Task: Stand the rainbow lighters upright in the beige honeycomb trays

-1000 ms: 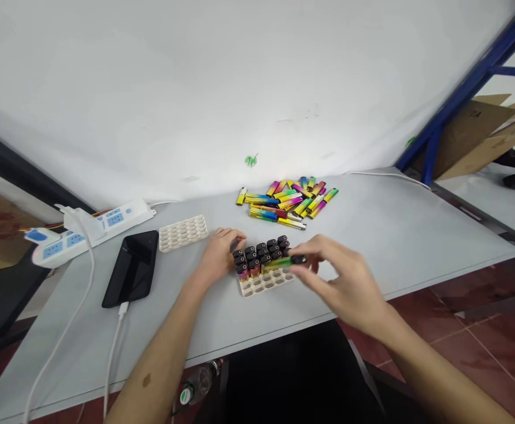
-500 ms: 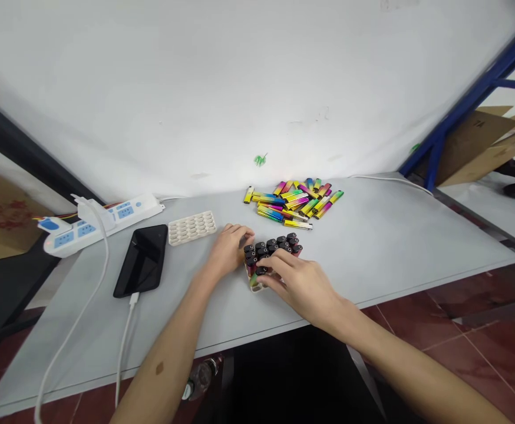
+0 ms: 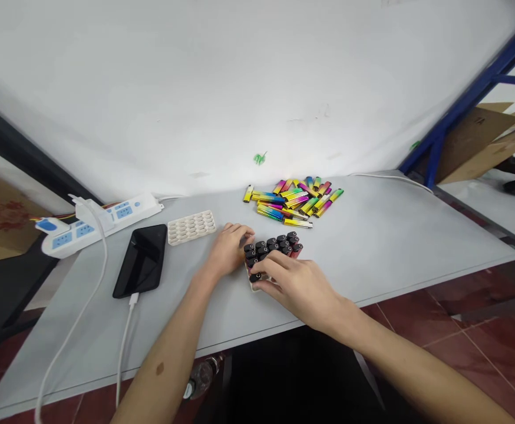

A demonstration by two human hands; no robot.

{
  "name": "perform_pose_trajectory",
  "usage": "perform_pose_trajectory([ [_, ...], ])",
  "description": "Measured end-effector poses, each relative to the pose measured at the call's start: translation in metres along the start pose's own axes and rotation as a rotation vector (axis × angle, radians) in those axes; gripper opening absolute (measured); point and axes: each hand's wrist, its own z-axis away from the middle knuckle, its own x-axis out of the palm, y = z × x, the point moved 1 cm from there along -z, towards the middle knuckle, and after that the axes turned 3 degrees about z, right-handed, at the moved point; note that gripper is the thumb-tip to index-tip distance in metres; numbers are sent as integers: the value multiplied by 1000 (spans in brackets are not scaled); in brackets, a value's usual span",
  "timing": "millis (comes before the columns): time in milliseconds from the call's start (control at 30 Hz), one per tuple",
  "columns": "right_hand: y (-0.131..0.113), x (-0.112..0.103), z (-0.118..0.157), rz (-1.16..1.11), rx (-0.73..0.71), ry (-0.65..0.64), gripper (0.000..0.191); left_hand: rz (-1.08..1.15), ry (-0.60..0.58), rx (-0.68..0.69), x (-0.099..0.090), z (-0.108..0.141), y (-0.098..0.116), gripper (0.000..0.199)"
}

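Observation:
Near the table's front edge, a pale tray (image 3: 254, 287) with oval slots holds rows of upright pieces with black tops (image 3: 272, 242). My right hand (image 3: 299, 285) pinches one black-topped piece (image 3: 254, 277) between thumb and fingers at the tray's near left corner. My left hand (image 3: 231, 249) rests on the table at the tray's left side, its fingers curled beside the tray; whether it grips the tray's edge is hidden. Behind the tray lies a loose pile of shiny multicoloured sleeves (image 3: 296, 200). A second slotted tray (image 3: 191, 228) with nothing in its slots lies to the left.
A black phone (image 3: 141, 261) with a white cable (image 3: 127, 330) lies on the grey table (image 3: 399, 235). A white power strip (image 3: 102, 224) stands at the back left. Cardboard boxes (image 3: 482, 138) are beyond the blue frame (image 3: 435, 159) on the right.
My right hand has moved slightly left and nearer, bringing the pinched black-topped piece to the tray's near left corner. My left hand has stayed in place.

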Motion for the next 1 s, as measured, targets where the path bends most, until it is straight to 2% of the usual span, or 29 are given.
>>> perform_pose_trajectory([
  [400,1,0,3,-42,16,61,15,-2,1,-1,-1,0,2,15],
  [600,0,6,4,-1,11,39,17,1,8,18,-1,1,1,15],
  [767,1,0,5,-32,42,105,23,18,8,30,-2,1,1,14],
  [867,19,-11,1,-95,120,197,21,18,10,20,-2,0,2,13],
  [1000,78,-12,-6,-46,345,267,24,15,13,8,-1,0,2,12],
])
